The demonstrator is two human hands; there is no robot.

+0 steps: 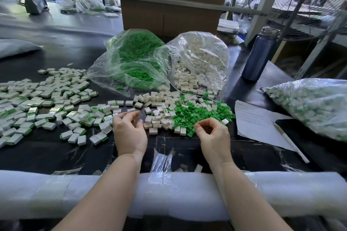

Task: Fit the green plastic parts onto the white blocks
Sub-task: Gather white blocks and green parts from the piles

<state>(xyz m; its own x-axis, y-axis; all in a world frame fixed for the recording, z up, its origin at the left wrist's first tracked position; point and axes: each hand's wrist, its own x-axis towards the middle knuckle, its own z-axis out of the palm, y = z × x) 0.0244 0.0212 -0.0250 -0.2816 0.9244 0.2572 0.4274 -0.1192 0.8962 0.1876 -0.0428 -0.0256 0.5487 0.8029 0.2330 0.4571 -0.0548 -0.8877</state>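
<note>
Green plastic parts (pixel 195 113) lie heaped on the desk (pixel 47 152) just right of the loose white blocks (pixel 159 114), both piles just beyond the hands. They look light, stiff and small, likely best pinched by their edges between fingertip and thumb; each block probably wants holding by its flat sides. The left hand (pixel 129 133) hovers near the blocks, fingers loosely curled and apparently empty. The right hand (pixel 212 133) has thumb and forefinger drawn together at the green pile's near edge; whether they pinch a part is too small to tell.
</note>
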